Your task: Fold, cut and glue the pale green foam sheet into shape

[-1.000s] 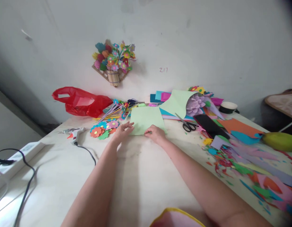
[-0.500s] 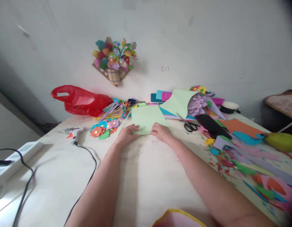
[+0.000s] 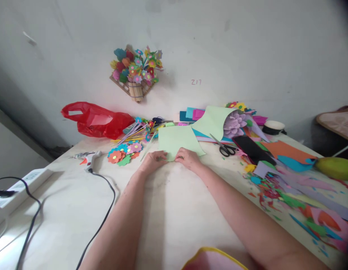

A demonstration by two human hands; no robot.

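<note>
A pale green sheet (image 3: 178, 138) of craft paper or foam lies on the table in front of me. My left hand (image 3: 154, 161) is closed at its near edge, fingertips bent onto the left corner. With thumb and fingers pinched, my right hand (image 3: 188, 157) grips the same near edge a little to the right. The two hands are close together, a short stretch of edge showing between them. A thin pale green strip (image 3: 148, 147) lies just left of the sheet. Black-handled scissors (image 3: 226, 149) rest to the right of my right hand.
Left of the sheet are cut-out paper flowers (image 3: 124, 152), a glue gun (image 3: 91, 160) with its cord and a power strip (image 3: 24, 187). A red plastic bag (image 3: 99, 120) sits behind. At right lie a rolled green sheet (image 3: 211, 122), a phone (image 3: 252, 149) and colourful scraps (image 3: 275, 191).
The near edge of the green sheet has shifted slightly right. My left hand has moved a little right and curled more; my right hand has edged left, narrowing the gap.
</note>
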